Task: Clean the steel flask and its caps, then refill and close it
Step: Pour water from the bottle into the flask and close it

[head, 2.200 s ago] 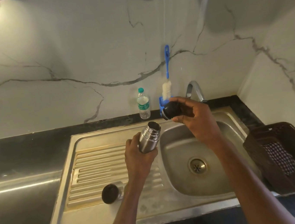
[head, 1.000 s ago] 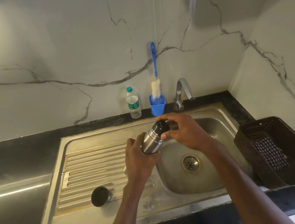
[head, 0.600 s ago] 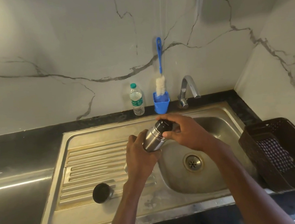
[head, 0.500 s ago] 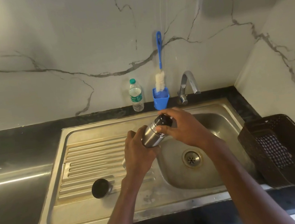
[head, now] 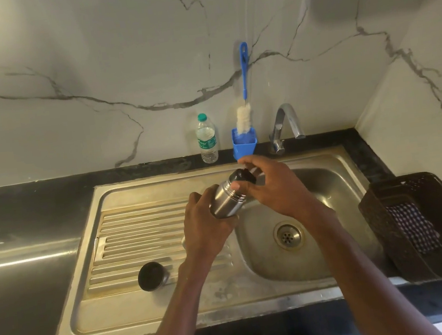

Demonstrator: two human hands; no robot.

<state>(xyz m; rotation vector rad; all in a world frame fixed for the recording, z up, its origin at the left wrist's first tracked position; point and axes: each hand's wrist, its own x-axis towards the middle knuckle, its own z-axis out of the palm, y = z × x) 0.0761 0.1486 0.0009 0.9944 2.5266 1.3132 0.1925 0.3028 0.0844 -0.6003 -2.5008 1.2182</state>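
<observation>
The steel flask [head: 225, 201] is being held tilted over the sink [head: 145, 192], at the edge between the ribbed drainboard and the basin, its lower body being wrapped by the left hand [head: 207, 228] in a closed grip. Its mouth is being covered by the black inner cap [head: 241, 176], around which the fingers and thumb of the right hand [head: 274, 186] are being curled. The second cap [head: 151, 276] is being left on the drainboard, well apart from the flask. A water bottle [head: 206, 139], a blue brush holder [head: 244, 145] and the tap [head: 286, 124] are being kept on the dark bench behind the sink.
</observation>
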